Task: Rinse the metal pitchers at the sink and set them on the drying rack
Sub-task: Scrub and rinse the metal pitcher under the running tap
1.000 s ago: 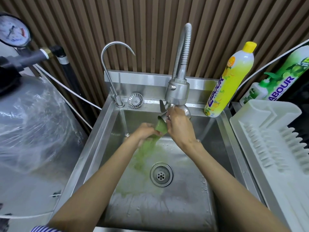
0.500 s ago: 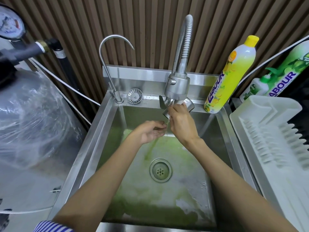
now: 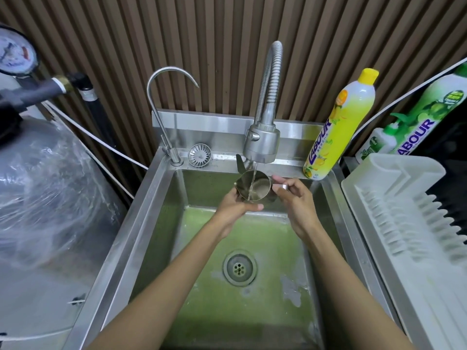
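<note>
Over sink: left hand cups pitcher, right hand seemingly pinches it.

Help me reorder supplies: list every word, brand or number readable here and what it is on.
"LABOUR": tall yellow plastic soap bottle, running up its label.
"ABOUR": green and white pack behind the white plastic drying rack, whose edge mostly hides the first letter.
Too small or blurred: the fine print on both, and the dial of the round white pressure gauge.
</note>
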A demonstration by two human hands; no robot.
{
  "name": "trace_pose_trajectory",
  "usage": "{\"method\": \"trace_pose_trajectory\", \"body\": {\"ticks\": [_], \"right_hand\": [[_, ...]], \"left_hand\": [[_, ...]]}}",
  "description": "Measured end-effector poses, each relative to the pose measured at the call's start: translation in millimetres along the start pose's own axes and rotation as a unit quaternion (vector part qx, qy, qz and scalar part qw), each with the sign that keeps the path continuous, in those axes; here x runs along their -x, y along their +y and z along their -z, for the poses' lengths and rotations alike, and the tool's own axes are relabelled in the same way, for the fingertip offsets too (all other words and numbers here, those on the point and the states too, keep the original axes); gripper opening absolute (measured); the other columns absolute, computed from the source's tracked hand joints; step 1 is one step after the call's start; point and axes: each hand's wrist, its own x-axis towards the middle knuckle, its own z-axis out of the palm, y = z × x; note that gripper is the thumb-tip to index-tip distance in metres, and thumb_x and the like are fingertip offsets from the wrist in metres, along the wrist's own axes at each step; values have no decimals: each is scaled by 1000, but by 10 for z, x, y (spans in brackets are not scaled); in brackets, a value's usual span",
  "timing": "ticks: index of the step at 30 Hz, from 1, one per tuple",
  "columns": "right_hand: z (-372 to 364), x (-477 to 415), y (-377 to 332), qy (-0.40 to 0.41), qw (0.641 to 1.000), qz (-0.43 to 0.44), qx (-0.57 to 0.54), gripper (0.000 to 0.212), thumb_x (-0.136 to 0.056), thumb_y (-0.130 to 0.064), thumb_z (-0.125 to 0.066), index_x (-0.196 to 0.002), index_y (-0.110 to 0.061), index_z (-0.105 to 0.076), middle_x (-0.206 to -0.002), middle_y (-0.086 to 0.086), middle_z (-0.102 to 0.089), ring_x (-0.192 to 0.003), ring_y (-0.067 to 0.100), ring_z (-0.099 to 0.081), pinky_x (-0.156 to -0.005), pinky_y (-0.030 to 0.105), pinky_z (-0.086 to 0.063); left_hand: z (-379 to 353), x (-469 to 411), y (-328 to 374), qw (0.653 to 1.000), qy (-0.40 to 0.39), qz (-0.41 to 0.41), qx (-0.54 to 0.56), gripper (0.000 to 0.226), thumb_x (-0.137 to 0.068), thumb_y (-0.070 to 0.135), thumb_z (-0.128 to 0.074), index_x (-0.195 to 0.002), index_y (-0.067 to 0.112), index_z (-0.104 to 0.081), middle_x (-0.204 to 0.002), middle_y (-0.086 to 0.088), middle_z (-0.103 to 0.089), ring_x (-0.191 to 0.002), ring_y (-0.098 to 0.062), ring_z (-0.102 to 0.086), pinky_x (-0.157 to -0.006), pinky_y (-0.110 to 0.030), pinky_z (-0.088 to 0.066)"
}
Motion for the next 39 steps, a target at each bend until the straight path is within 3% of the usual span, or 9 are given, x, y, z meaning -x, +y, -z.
{"method": "trace_pose_trajectory", "body": {"ticks": [3, 7, 10, 18, 23, 29, 33, 36, 39], "right_hand": [[-8, 84, -16, -57, 994, -12, -96, 19, -80, 2, -60, -72, -11, -49, -124, 12, -62, -116, 20, -59, -99, 32, -44], [-87, 175, -39, -89, 985, -12, -148, 16, -75, -3, -61, -73, -10, -47, -128, 16, -58, -110, 13, -63, -96, 27, -46], [-122, 226, -66, -113, 981, -15, -156, 26, -67, -17, -74, -73, -11, -50, -129, 17, -58, -109, 18, -63, -94, 27, -48], [-154, 341, -216, -88, 993, 7, -79, 21, -74, -23, -76, -70, -15, -57, -101, 9, -70, -116, 38, -57, -100, 49, -46], [-138, 422, -297, -68, 996, -1, -62, 18, -77, -17, -65, -78, -5, -52, -78, 9, -70, -82, 29, -66, -86, 45, -55], [-46, 434, -484, -15, 993, -51, 109, 21, -84, -19, -67, -69, -12, -53, -80, 12, -71, -70, 20, -71, -63, 38, -60], [3, 399, -630, 27, 975, -7, 219, 27, -79, -25, -73, -65, -13, -53, -65, 5, -66, -57, 17, -66, -58, 38, -58], [-14, 383, -676, 48, 969, 48, 238, 28, -77, -25, -74, -62, -16, -52, -59, 3, -64, -58, 19, -61, -64, 39, -56], [-73, 398, -644, 43, 980, 72, 179, 25, -81, -14, -70, -65, -13, -51, -71, -5, -68, -67, 3, -64, -70, 28, -50]], "left_hand": [[-66, 41, -56, 993, 69, -97, -23, 72, -57, 12, -83, -120, 21, -50, -113, 3, -63, -108, -16, -57, -95, -31, -44], [-46, 149, -88, 972, 122, -201, -26, 74, -59, 8, -81, -124, 21, -49, -113, 4, -65, -106, -13, -61, -96, -30, -46], [3, 257, -44, 953, 143, -254, -79, 78, -53, 30, -80, -125, 28, -49, -115, 6, -64, -106, -13, -60, -96, -31, -45], [58, 479, 189, 933, 150, -301, -130, 80, -53, 37, -82, -125, 22, -52, -119, 2, -63, -115, -15, -57, -103, -41, -43], [27, 616, 309, 897, 209, -311, -233, 88, -50, 34, -89, -128, 14, -54, -116, 3, -58, -105, -10, -57, -90, -3, -38], [0, 688, 274, 910, 194, -223, -290, 59, -54, 59, -76, -103, 28, -68, -86, 7, -64, -80, -4, -63, -67, -6, -40], [-14, 597, 247, 963, 100, -166, -188, 39, -58, 48, -81, -91, 35, -68, -78, 17, -72, -77, 13, -64, -77, -7, -49], [-31, 478, 229, 981, 44, -160, -102, 44, -61, 30, -84, -100, 32, -65, -92, 15, -73, -93, 1, -66, -85, -20, -50], [-70, 431, 282, 974, 44, -220, -42, 55, -64, 6, -81, -110, 26, -59, -99, 16, -70, -98, 0, -64, -81, -11, -47]]}}
